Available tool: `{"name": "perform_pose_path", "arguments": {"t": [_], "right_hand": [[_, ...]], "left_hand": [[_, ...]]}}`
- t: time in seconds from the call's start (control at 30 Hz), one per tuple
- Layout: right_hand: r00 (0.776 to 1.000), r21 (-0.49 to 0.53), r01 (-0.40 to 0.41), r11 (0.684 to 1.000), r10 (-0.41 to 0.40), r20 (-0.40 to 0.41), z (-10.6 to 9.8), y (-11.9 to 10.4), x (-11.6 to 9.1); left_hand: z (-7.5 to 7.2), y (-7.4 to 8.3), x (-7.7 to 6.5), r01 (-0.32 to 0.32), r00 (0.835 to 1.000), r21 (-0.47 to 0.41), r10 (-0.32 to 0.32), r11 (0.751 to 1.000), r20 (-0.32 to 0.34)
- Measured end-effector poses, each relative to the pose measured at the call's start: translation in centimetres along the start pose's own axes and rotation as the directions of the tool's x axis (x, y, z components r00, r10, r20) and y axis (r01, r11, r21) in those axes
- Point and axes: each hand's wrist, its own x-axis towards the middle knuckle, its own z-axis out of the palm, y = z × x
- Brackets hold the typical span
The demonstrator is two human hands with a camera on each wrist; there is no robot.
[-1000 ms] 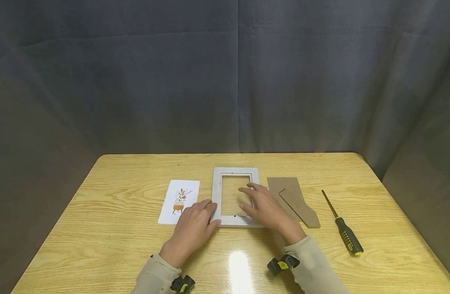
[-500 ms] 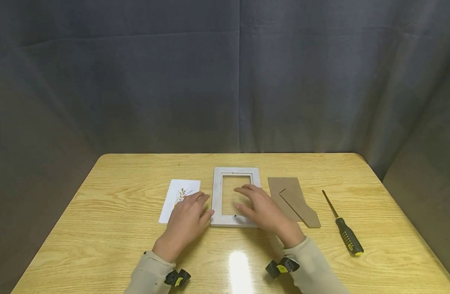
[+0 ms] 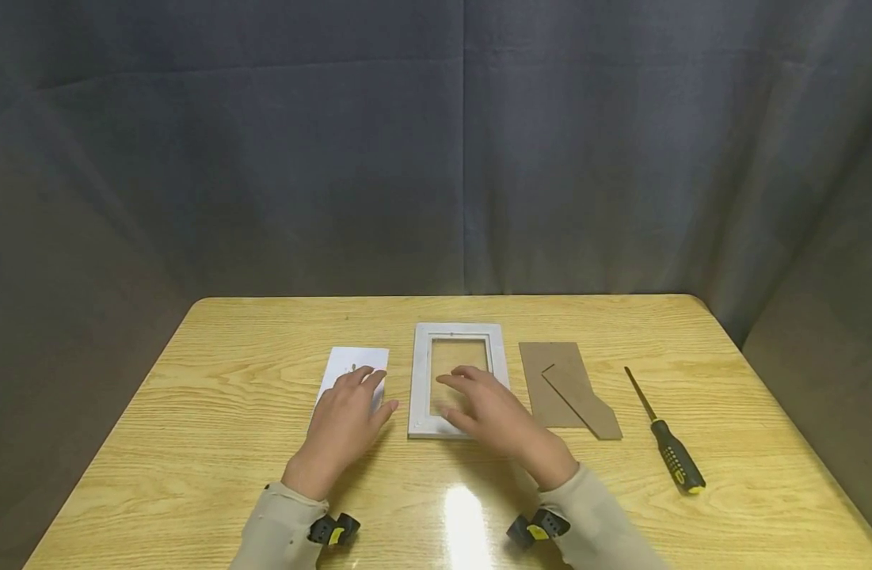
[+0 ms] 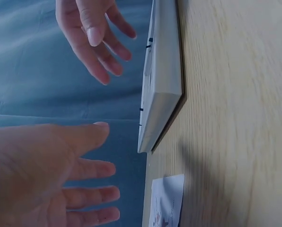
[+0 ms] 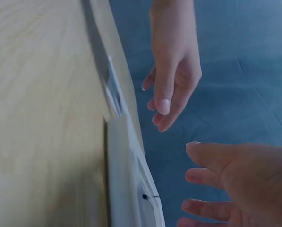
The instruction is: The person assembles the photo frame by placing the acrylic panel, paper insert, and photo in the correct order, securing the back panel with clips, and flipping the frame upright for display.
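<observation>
A white picture frame lies flat in the middle of the table, its opening showing wood. Above its lower right part hovers my right hand, fingers spread and holding nothing. My left hand hangs over the white picture card, covering most of its printed drawing. In the left wrist view a gap shows between the left hand's fingers and the card. The right wrist view shows the right hand apart from the frame.
Right of the frame lies a brown backing board with its angled stand leg. Farther right is a screwdriver with a black and yellow handle. The wooden table ends at a dark curtain.
My left hand has left the frame's lower left corner and moved left over the picture card. The right hand has shifted slightly left above the frame. The frame has stayed in place.
</observation>
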Motion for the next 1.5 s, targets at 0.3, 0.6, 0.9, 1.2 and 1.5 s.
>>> {"name": "perform_pose_path", "arguments": {"t": [0.3,0.6,0.9,1.2,1.5], "right_hand": [[1.0,-0.075,-0.006,0.997,0.009,0.029,1.5,-0.6,-0.1],[0.994,-0.107,-0.043,0.993,0.054,0.099,2.2,-1.3,-0.6],[0.992,-0.128,-0.07,0.989,0.082,0.095,2.2,-1.3,-0.6],[0.97,-0.135,-0.242,0.961,0.237,-0.056,0.2,1.1,-0.2],[0.927,-0.142,-0.375,0.916,0.365,-0.091,-0.7,2.7,-0.2]], "left_hand": [[0.0,-0.8,-0.2,0.061,0.996,-0.008,-0.06,0.998,0.06],[0.2,-1.5,-0.4,0.054,0.993,0.028,-0.057,0.998,0.108],[0.2,-1.6,-0.6,0.081,0.985,0.041,-0.086,0.996,0.151],[0.1,-1.5,-0.6,0.085,0.982,0.058,-0.093,0.995,0.166],[0.0,-1.4,-0.5,0.114,0.975,0.068,-0.124,0.991,0.186]]}}
